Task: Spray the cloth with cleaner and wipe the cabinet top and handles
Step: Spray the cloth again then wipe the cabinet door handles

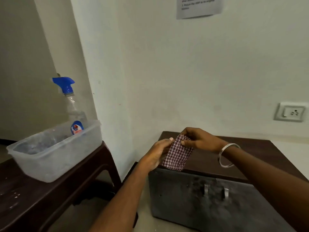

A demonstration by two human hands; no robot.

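The dark cabinet (217, 173) sits low against the wall, its top bare for wiping and its two handles (216, 190) blurred. On the side surface (25, 198), a clear tub (50, 158) keeps the spray bottle (73, 108) upright within reach. Both hands pinch the checked cloth (178, 153) above the cabinet's corner, left hand (158, 154) beneath, right hand (199, 139) at its upper edge, likely folding it; whether it is damp cannot be told.

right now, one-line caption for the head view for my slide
Both hands hold a checked cloth over the cabinet; spray bottle stands in a tub.
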